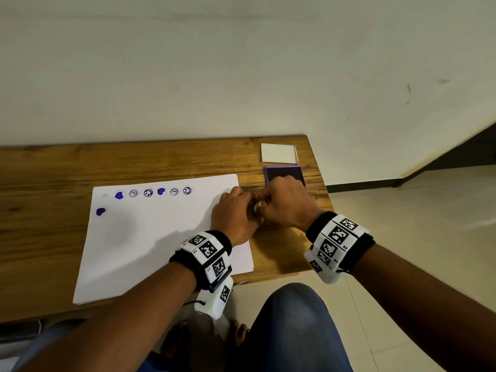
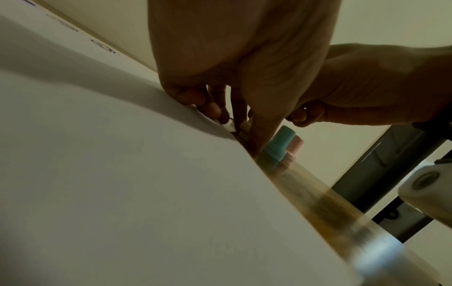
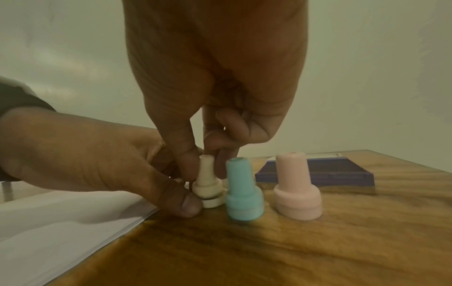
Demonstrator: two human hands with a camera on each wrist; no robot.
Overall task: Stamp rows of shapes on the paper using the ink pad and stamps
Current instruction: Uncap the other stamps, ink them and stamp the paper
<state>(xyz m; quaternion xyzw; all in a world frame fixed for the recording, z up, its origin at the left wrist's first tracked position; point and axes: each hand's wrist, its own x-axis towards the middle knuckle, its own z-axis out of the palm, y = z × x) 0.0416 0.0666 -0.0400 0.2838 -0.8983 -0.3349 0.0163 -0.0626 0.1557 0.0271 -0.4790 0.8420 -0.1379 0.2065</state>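
Head view alone takes in the whole white paper point(image 1: 150, 237) on the wooden table point(image 1: 53, 167), printed with a row of purple hearts and smiley rings and one heart point(image 1: 101, 211) begun below; past its right edge the purple ink pad point(image 1: 285, 174) lies uncovered, with its clear lid point(image 1: 279, 153) set just behind it. From there the stamps are hidden under the two hands, which meet between paper and pad. Right wrist view shows what is concealed: a cream stamp point(image 3: 207, 178), smooth and bottle-shaped with a narrow neck and a flared round base, is pinched at the neck by the right hand point(image 3: 215, 77), while its loose cream cap point(image 3: 213, 201) is held at the base by the thumb and fingers of the left hand point(image 3: 97, 160). Just beside it a teal stamp point(image 3: 242, 189) and a pink stamp point(image 3: 296, 187) stand upright, untouched. Left wrist view adds only the paper's edge under the left fingers point(image 2: 195, 98)
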